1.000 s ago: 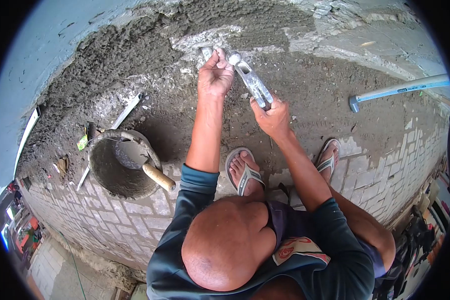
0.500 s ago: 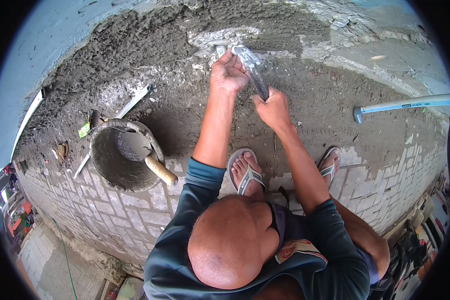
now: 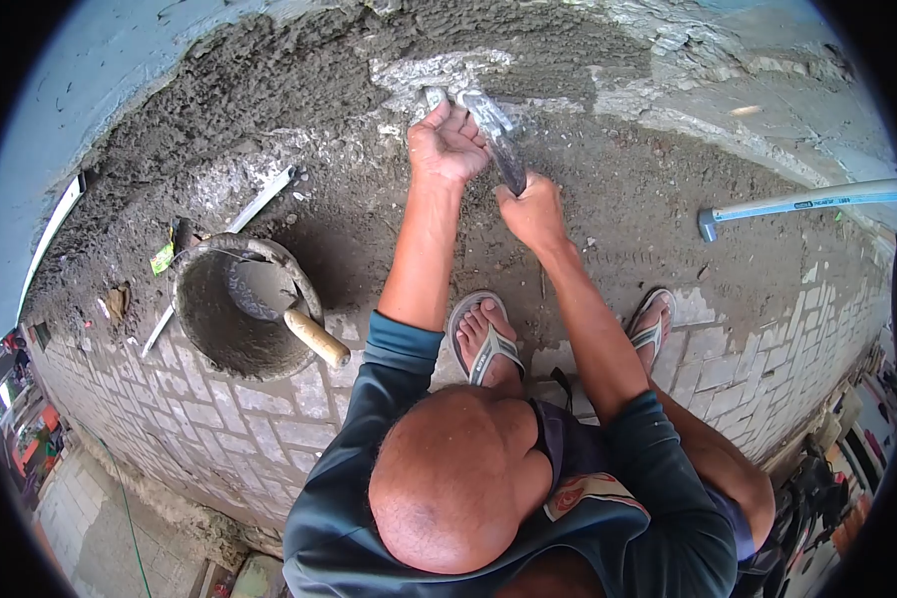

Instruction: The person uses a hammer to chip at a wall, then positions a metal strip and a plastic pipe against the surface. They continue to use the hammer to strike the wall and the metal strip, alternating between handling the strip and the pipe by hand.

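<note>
My left hand [image 3: 448,149] is palm up at the foot of the rough mortar wall [image 3: 299,70]. Its fingers curl around a short, pale metal-looking piece [image 3: 436,97], mostly hidden by the hand. My right hand [image 3: 533,211] grips the dark handle of a hammer-like tool [image 3: 508,159]. The tool slants up to the left, and its pale, mortar-smeared upper end is beside my left fingertips. That end is partly blurred. Behind both hands the wall shows a chipped whitish patch [image 3: 444,72].
Left of me stands a mortar bucket [image 3: 204,339], with a wooden-handled trowel [image 3: 317,337] resting in it. A pale strip [image 3: 261,199] lies behind the bucket. A blue-handled hammer [image 3: 767,207] lies on the right. My sandalled feet rest near paving blocks [image 3: 259,409].
My left hand has turned and opened its fingers slightly, shifting a little left and down. The right hand and its tool have moved slightly left. The whole view has shifted a little.
</note>
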The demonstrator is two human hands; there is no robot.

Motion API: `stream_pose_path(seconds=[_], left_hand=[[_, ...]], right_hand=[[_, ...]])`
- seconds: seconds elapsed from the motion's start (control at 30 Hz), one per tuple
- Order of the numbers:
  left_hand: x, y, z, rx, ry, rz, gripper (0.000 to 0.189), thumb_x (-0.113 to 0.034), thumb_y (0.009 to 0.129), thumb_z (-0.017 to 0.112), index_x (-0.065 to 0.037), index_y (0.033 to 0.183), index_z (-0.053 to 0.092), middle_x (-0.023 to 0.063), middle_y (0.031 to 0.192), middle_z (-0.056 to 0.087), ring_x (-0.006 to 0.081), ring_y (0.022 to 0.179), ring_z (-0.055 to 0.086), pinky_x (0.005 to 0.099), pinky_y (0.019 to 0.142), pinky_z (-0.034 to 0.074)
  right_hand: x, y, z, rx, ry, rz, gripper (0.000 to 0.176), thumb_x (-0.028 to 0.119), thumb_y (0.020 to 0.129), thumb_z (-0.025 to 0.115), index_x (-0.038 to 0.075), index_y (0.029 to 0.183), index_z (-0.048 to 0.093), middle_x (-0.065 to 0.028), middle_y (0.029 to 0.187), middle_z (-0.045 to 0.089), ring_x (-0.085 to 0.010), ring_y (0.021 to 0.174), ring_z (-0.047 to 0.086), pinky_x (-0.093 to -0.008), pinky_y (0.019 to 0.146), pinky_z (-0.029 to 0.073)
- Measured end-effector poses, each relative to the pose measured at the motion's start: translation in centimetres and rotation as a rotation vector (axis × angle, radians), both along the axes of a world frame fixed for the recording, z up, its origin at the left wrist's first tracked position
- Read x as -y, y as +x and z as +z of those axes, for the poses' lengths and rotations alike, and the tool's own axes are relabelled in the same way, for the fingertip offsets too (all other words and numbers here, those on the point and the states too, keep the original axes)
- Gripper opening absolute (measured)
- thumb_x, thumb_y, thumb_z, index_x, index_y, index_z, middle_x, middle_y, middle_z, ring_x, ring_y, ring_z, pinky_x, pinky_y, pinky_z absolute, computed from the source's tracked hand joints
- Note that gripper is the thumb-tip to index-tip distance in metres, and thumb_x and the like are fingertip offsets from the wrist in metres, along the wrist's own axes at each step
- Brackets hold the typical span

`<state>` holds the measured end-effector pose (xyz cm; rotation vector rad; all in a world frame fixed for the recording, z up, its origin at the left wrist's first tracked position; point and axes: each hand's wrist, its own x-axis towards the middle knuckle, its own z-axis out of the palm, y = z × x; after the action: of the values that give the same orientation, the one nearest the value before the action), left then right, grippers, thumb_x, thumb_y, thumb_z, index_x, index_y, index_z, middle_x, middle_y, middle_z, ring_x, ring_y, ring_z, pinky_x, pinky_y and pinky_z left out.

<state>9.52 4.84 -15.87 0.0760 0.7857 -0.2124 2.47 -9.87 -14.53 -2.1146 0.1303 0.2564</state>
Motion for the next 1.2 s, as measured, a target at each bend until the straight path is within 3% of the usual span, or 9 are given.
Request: stream_pose_path(seconds=[0.13, 0.33, 0.5, 0.7, 0.93, 1.0, 1.03, 1.13, 1.2], left_hand=[[-0.4, -0.1, -0.6, -0.044, -0.016, -0.026, 0.03, -0.029, 0.086, 0.059, -0.006, 0.104, 0.061, 0.0096, 0.105, 0.061, 0.0219, 0.09, 0.052, 0.0375, 0.078, 0.041], [0.3, 1.0, 1.6, -0.018, 0.09, -0.032, 0.026, -0.031, 0.088, 0.06, -0.009, 0.102, 0.062, 0.0077, 0.107, 0.061, 0.0255, 0.095, 0.052, 0.0421, 0.095, 0.035], [0.7, 1.0, -1.8, 0.041, 0.15, 0.052, 0.011, -0.015, 0.086, 0.065, -0.01, 0.094, 0.059, 0.0005, 0.088, 0.057, 0.0163, 0.082, 0.049, 0.0347, 0.077, 0.042], [0.7, 0.4, -0.6, 0.088, 0.228, 0.029, 0.01, -0.019, 0.09, 0.062, -0.011, 0.092, 0.058, 0.0017, 0.088, 0.057, 0.0169, 0.079, 0.053, 0.0322, 0.066, 0.044], [1.1, -3.6, -1.7, 0.151, 0.244, -0.104, 0.048, -0.045, 0.096, 0.044, -0.005, 0.119, 0.057, 0.0104, 0.115, 0.061, 0.0231, 0.102, 0.056, 0.0392, 0.086, 0.043], [1.0, -4.3, -1.5, 0.107, 0.37, -0.099, 0.044, -0.042, 0.096, 0.045, -0.006, 0.118, 0.057, 0.0098, 0.114, 0.061, 0.0228, 0.1, 0.056, 0.0395, 0.085, 0.044], [0.8, -4.4, -1.2, 0.096, 0.378, -0.116, 0.042, -0.039, 0.096, 0.045, -0.006, 0.119, 0.057, 0.0097, 0.113, 0.062, 0.0227, 0.098, 0.058, 0.0385, 0.084, 0.045], [0.2, -4.4, -0.7, 0.037, 0.489, -0.154, 0.039, -0.036, 0.097, 0.043, -0.006, 0.119, 0.056, 0.0098, 0.112, 0.062, 0.0229, 0.094, 0.06, 0.0368, 0.081, 0.046], [0.2, -4.6, -0.6, 0.024, 0.504, -0.149, 0.037, -0.032, 0.098, 0.043, -0.005, 0.12, 0.055, 0.0114, 0.112, 0.062, 0.0241, 0.094, 0.061, 0.037, 0.079, 0.048]], right_hand=[[-0.1, -0.4, 0.1, 0.045, 0.041, -0.025, 0.016, 0.012, 0.076, 0.065, -0.003, 0.075, 0.06, -0.0189, 0.062, 0.06, -0.0241, 0.056, 0.061, -0.0378, 0.059, 0.048], [0.6, 0.7, 0.5, -0.08, -0.027, 0.068, 0.015, 0.012, 0.077, 0.065, -0.003, 0.078, 0.061, -0.0169, 0.063, 0.06, -0.0222, 0.057, 0.06, -0.0374, 0.06, 0.048], [1.4, -1.5, 1.8, -0.09, 0.06, 0.029, 0.016, 0.013, 0.078, 0.066, -0.003, 0.078, 0.061, -0.013, 0.061, 0.058, -0.0147, 0.058, 0.055, -0.0354, 0.059, 0.046], [1.9, -1.1, 4.4, -0.068, 0.026, 0.081, 0.026, 0.021, 0.081, 0.067, -0.003, 0.077, 0.058, -0.0154, 0.06, 0.057, -0.0213, 0.056, 0.057, -0.0381, 0.058, 0.046], [1.6, 1.1, 8.2, -0.006, 0.127, 0.147, 0.056, 0.047, 0.092, 0.057, -0.008, 0.08, 0.057, -0.0238, 0.061, 0.057, -0.0357, 0.061, 0.062, -0.0437, 0.06, 0.046], [1.4, 2.3, 7.5, 0.026, -0.102, 0.257, 0.057, 0.052, 0.095, 0.051, -0.003, 0.082, 0.057, -0.0109, 0.063, 0.054, -0.017, 0.056, 0.049, -0.0357, 0.054, 0.042], [1.6, 2.7, 8.2, 0.036, -0.1, 0.265, 0.057, 0.052, 0.095, 0.051, -0.003, 0.082, 0.057, -0.0109, 0.063, 0.054, -0.017, 0.056, 0.049, -0.0357, 0.054, 0.042], [1.4, 3.4, 11.5, -0.13, -0.273, 0.358, 0.058, 0.052, 0.096, 0.047, -0.004, 0.081, 0.057, -0.0132, 0.061, 0.052, -0.0233, 0.056, 0.051, -0.0376, 0.056, 0.043], [1.1, 2.6, 13.1, -0.115, -0.05, 0.245, 0.06, 0.051, 0.095, 0.048, -0.007, 0.085, 0.058, -0.023, 0.061, 0.056, -0.038, 0.059, 0.058, -0.0462, 0.061, 0.045]])
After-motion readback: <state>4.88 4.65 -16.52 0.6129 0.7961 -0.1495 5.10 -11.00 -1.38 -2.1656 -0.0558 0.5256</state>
